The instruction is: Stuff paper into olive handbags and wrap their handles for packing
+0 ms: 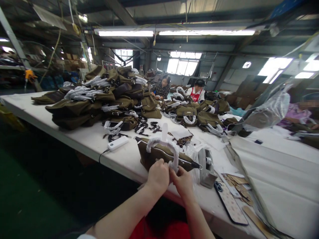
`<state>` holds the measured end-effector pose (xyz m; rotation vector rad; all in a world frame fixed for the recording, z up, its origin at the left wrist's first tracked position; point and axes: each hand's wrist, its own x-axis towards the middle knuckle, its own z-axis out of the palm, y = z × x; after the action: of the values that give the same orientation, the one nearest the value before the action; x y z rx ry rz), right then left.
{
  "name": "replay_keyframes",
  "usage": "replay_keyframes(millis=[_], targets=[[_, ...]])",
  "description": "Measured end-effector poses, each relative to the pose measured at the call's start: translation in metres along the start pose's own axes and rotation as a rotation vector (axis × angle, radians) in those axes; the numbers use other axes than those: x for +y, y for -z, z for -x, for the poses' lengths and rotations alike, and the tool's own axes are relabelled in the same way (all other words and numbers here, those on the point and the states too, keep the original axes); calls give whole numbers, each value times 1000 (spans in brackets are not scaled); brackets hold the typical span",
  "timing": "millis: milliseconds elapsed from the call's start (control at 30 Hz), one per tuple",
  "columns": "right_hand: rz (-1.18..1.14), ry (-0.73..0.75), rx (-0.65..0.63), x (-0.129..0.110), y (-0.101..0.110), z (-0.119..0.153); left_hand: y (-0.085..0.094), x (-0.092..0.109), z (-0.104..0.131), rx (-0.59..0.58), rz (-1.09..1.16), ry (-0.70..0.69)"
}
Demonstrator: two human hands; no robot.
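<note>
An olive-green handbag [152, 156] with dark corner tabs and a zipped top stands upright at the table's near edge. Its curved handle [175, 151] is wrapped in whitish film and arches above the zip. My left hand [159, 176] is closed, fingers curled, at the near base of that handle. Right beside it, my right hand [183, 181] pinches the lower end of the same wrapped handle with thumb and forefinger. The two hands almost touch, and the fingertips are partly hidden behind them. A grey tape dispenser [206, 169] stands just right of the bag.
Piled olive bags [77, 113] cover the left and back of the white table [87, 141]. A white power bank [118, 143] with a cable lies left. A phone [230, 202] and brown cut pieces [240, 187] lie right. Co-workers [163, 88] sit across the table.
</note>
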<state>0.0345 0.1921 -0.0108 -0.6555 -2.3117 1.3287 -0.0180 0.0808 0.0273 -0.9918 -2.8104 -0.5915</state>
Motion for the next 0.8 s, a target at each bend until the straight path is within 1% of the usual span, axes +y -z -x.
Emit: replay_keyframes(millis=[67, 167, 333, 400, 467, 567, 633, 667, 700, 733, 800], targets=[[-39, 1, -26, 0, 1, 1, -5, 10, 4, -2, -99, -39], [-5, 57, -41, 3, 4, 1, -12, 20, 7, 18, -208, -54], [36, 149, -63, 6, 8, 1, -28, 29, 14, 31, -250, -77], [35, 117, -70, 5, 9, 1, -30, 30, 19, 28, -242, -88], [-15, 47, -76, 3, 9, 0, -23, 25, 22, 9, -192, -100], [-140, -23, -107, 4, 10, -1, -2, 3, 20, -15, 47, -139], [-179, -32, -139, 5, 11, -1, 9, -16, 14, -8, 254, -81], [-181, -30, -152, 6, 10, -1, 10, -24, 11, -43, 364, -33], [-180, -26, -160, 6, 9, -1, 8, -31, 8, -121, 491, 14], [-178, -21, -166, 7, 8, 0, 2, -34, 6, -234, 645, 47], [-172, -19, -160, 6, 6, 2, -15, -35, 3, -479, 997, 75]])
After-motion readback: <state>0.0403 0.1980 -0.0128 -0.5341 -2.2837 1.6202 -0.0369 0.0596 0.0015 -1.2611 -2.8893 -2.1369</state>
